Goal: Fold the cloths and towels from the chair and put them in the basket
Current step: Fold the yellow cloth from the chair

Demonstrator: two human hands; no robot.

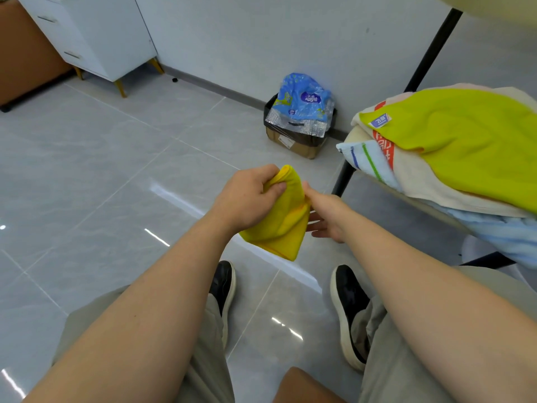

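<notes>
as left hand (pixel 247 199) grips it, soft yellow cloth (pixel 286 225) (bunched), glossy tiles (pixel 110 175)

Left hand (pixel 250 196) fisted, right hand (pixel 327 218) straight-fingered

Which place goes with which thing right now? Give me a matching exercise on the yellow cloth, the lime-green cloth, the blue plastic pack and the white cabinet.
Things:
1. yellow cloth
2. lime-green cloth
3. blue plastic pack
4. white cabinet

Places:
A. top of the pile on the chair
B. upper left of the view, on gold legs
C. gripped by the left hand
D. in the lined box on the floor

Pairs: 1-C, 2-A, 3-D, 4-B.
</notes>
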